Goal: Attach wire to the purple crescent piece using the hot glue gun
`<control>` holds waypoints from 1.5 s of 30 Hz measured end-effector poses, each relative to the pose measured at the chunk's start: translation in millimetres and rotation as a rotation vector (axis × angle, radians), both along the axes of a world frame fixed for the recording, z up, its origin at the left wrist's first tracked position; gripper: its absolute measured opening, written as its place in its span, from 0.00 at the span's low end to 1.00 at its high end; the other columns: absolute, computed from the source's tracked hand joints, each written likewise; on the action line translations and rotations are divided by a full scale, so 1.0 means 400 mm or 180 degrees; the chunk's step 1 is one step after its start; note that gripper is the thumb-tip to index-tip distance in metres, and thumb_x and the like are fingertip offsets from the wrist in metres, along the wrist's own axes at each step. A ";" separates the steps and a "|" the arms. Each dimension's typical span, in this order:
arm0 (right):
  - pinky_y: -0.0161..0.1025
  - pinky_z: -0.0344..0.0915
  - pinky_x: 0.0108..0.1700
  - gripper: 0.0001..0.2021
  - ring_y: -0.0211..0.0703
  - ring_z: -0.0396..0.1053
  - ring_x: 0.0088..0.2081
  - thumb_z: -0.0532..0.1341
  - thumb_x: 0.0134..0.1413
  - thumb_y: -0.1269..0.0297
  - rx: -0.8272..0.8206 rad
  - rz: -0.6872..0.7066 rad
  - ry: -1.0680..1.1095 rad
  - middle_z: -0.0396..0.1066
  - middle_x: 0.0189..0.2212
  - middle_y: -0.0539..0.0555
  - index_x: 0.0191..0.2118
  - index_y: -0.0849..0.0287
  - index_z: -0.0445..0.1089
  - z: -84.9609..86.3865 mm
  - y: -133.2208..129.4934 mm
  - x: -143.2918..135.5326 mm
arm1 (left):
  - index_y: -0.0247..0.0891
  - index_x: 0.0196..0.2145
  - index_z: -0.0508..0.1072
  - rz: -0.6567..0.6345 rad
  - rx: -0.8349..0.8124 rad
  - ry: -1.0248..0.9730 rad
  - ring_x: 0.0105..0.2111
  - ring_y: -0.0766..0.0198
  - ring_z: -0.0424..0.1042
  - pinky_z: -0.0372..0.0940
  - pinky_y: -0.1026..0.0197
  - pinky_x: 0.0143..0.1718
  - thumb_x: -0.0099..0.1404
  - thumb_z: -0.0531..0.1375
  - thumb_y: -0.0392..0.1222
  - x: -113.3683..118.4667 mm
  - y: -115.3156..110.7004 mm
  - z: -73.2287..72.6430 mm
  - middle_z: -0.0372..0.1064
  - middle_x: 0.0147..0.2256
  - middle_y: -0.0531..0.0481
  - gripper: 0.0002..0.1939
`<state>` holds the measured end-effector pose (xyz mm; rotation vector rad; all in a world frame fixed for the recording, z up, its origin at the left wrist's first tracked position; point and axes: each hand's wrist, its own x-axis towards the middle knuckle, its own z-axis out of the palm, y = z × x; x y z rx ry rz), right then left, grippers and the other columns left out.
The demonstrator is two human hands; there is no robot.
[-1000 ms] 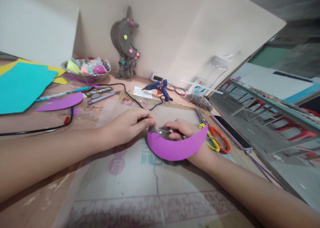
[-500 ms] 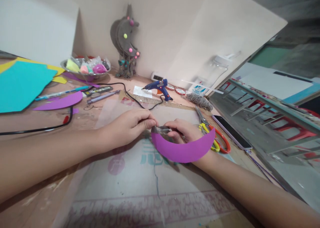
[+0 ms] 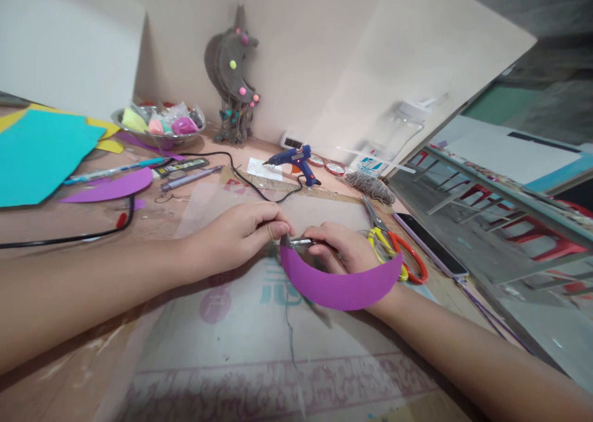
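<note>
A purple paper crescent (image 3: 340, 288) hangs in a curve above the work surface, its left tip grey and its right end sweeping over my right wrist. My left hand (image 3: 252, 227) pinches that grey tip between thumb and fingertips. Close beside it, my right hand (image 3: 340, 247) has its fingers curled behind the crescent around a slim, shiny grey metal tool (image 3: 302, 241). The tool's end touches or nearly touches the crescent's tip; its exact kind is too small to make out.
Scissors with orange handles (image 3: 407, 258), a phone (image 3: 430, 244) and grey yarn (image 3: 370, 187) lie right. A blue glue gun (image 3: 294, 157) stands behind, its black cord (image 3: 231, 162) running left. Left are a metal bowl (image 3: 160, 139), pens, turquoise paper (image 3: 41, 156) and a plastic sheet (image 3: 185, 341) underneath.
The crescent's free right part has swung slightly down and right. My right fingers have shifted a little, showing the metal tool more plainly. My left hand stays in place.
</note>
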<state>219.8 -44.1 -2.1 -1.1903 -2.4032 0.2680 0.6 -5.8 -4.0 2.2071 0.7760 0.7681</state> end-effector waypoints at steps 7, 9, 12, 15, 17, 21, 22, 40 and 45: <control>0.37 0.60 0.35 0.18 0.40 0.67 0.32 0.47 0.63 0.52 0.0227 -0.0022 0.0153 0.70 0.28 0.53 0.39 0.59 0.69 0.008 -0.005 0.001 | 0.34 0.34 0.71 -0.0081 0.0142 -0.0071 0.33 0.66 0.68 0.61 0.64 0.37 0.68 0.50 0.40 0.002 0.001 -0.007 0.70 0.31 0.51 0.12; 0.37 0.60 0.35 0.17 0.40 0.67 0.32 0.48 0.63 0.53 0.0303 -0.0013 0.0082 0.70 0.29 0.53 0.39 0.59 0.69 0.005 -0.004 0.003 | 0.34 0.34 0.71 -0.0081 0.0164 -0.0081 0.34 0.66 0.68 0.61 0.64 0.37 0.68 0.50 0.40 0.003 0.001 -0.007 0.70 0.31 0.51 0.12; 0.37 0.60 0.35 0.15 0.40 0.67 0.32 0.49 0.63 0.55 0.0350 0.0025 0.0044 0.70 0.29 0.53 0.40 0.59 0.68 -0.001 -0.002 0.007 | 0.34 0.35 0.71 -0.0080 0.0203 -0.0090 0.34 0.66 0.68 0.61 0.64 0.38 0.68 0.50 0.39 0.002 0.000 -0.007 0.70 0.32 0.51 0.11; 0.36 0.60 0.35 0.15 0.40 0.67 0.32 0.49 0.63 0.56 0.0350 0.0044 0.0020 0.70 0.29 0.53 0.40 0.58 0.68 -0.002 0.000 0.009 | 0.34 0.35 0.71 -0.0081 0.0258 -0.0114 0.34 0.67 0.68 0.61 0.64 0.38 0.68 0.50 0.39 0.000 0.000 -0.008 0.69 0.32 0.51 0.11; 0.36 0.60 0.35 0.15 0.39 0.67 0.32 0.49 0.63 0.56 0.0349 0.0036 -0.0003 0.70 0.29 0.53 0.40 0.59 0.68 -0.001 0.000 0.009 | 0.34 0.35 0.71 -0.0090 0.0281 -0.0147 0.34 0.67 0.68 0.61 0.64 0.38 0.68 0.50 0.38 0.000 0.001 -0.008 0.70 0.32 0.52 0.11; 0.36 0.60 0.34 0.14 0.39 0.66 0.32 0.49 0.63 0.57 0.0320 0.0025 -0.0029 0.70 0.30 0.53 0.40 0.58 0.67 -0.003 -0.001 0.010 | 0.35 0.35 0.71 -0.0092 0.0290 -0.0166 0.34 0.67 0.68 0.62 0.65 0.38 0.67 0.50 0.38 0.001 0.000 -0.007 0.70 0.32 0.53 0.10; 0.35 0.59 0.34 0.13 0.39 0.66 0.32 0.49 0.63 0.57 0.0311 0.0028 -0.0033 0.70 0.29 0.52 0.40 0.58 0.67 -0.004 -0.001 0.010 | 0.35 0.35 0.71 -0.0090 0.0294 -0.0162 0.35 0.67 0.69 0.62 0.64 0.38 0.67 0.50 0.38 0.002 0.000 -0.007 0.70 0.32 0.53 0.10; 0.35 0.60 0.34 0.11 0.38 0.66 0.31 0.51 0.62 0.59 0.0267 0.0042 0.0068 0.69 0.28 0.51 0.39 0.58 0.67 -0.003 -0.006 0.008 | 0.35 0.35 0.71 -0.0089 0.0185 -0.0110 0.34 0.67 0.68 0.61 0.65 0.37 0.68 0.50 0.40 0.003 -0.003 -0.007 0.71 0.32 0.52 0.11; 0.35 0.62 0.36 0.12 0.39 0.68 0.33 0.50 0.63 0.58 0.0298 -0.0020 0.0263 0.71 0.31 0.52 0.41 0.57 0.67 -0.004 -0.005 0.010 | 0.34 0.34 0.71 -0.0102 0.0136 -0.0100 0.33 0.67 0.68 0.61 0.65 0.36 0.68 0.50 0.40 0.003 -0.004 -0.006 0.70 0.31 0.52 0.11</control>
